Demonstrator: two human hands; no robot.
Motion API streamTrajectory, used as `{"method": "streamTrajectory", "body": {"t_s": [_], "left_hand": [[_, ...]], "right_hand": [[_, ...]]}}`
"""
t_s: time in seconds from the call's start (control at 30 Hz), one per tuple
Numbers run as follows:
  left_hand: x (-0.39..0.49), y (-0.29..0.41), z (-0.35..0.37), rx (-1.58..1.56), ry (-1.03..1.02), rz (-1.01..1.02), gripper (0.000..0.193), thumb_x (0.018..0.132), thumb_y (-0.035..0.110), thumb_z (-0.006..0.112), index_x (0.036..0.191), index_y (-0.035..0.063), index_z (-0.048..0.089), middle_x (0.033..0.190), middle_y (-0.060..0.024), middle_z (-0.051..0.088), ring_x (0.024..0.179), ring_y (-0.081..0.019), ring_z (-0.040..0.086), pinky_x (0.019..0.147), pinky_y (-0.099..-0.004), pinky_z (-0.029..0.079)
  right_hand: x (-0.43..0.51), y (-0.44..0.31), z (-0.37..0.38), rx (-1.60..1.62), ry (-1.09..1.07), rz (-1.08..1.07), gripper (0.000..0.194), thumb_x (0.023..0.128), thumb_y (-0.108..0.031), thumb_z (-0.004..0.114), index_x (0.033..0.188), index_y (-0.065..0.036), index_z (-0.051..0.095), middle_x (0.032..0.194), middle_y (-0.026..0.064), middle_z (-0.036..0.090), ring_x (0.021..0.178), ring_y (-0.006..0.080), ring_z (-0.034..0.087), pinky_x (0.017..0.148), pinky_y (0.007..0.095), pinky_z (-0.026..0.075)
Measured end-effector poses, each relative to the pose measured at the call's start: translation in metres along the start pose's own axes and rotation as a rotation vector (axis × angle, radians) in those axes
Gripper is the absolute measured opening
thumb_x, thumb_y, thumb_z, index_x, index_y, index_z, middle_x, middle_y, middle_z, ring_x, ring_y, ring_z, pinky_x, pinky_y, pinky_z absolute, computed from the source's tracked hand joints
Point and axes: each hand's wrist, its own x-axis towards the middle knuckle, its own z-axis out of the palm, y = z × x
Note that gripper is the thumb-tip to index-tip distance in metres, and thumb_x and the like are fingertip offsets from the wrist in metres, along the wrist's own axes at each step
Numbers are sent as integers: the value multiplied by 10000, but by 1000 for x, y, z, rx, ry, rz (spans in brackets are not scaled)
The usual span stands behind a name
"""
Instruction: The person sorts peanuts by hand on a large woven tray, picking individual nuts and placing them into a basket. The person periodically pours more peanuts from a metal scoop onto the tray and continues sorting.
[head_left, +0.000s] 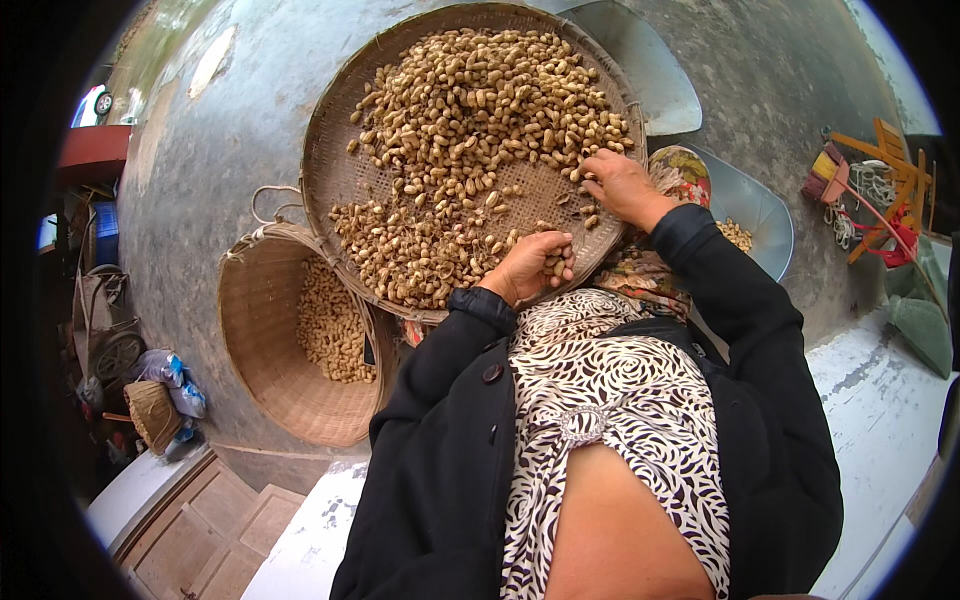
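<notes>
A large round woven bamboo tray (321, 142) rests over my lap, bearing a big heap of unshelled peanuts (480, 90) at its far side. A second, flatter heap of peanuts (405, 255) lies at the near left of the tray. My left hand (532, 262) is curled palm-up around several peanuts (556, 262) over the tray's near rim. At the tray's right side, my right hand (619, 184) reaches to the heap's edge with its fingertips at some peanuts; whether it grips one cannot be told.
A deep woven basket (255, 330) holding peanuts stands left of the tray. At the right, a metal dustpan-like scoop (761, 202) holds some shelled or small peanuts, and another metal scoop (652, 67) lies beyond. A wooden chair frame (892, 180) with cords is farther right.
</notes>
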Motion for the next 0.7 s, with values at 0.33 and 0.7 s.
{"method": "streamTrajectory", "body": {"t_s": [0.33, 0.7], "left_hand": [[-9, 5, 11, 142, 111, 72, 227, 962, 235, 609, 793, 89, 566, 693, -18, 623, 605, -114, 638, 478, -239, 452], [55, 21, 31, 1340, 619, 677, 259, 862, 216, 659, 1064, 56, 637, 769, -177, 667, 727, -371, 659, 658, -457, 515]], "right_hand": [[26, 10, -5, 615, -18, 299, 194, 935, -232, 577, 911, -40, 593, 773, 60, 623, 690, 146, 602, 580, 305, 502], [2, 23, 3, -113, -22, -20, 125, 872, -182, 643, 958, -93, 654, 861, 103, 666, 823, 294, 668, 706, 415, 529]]}}
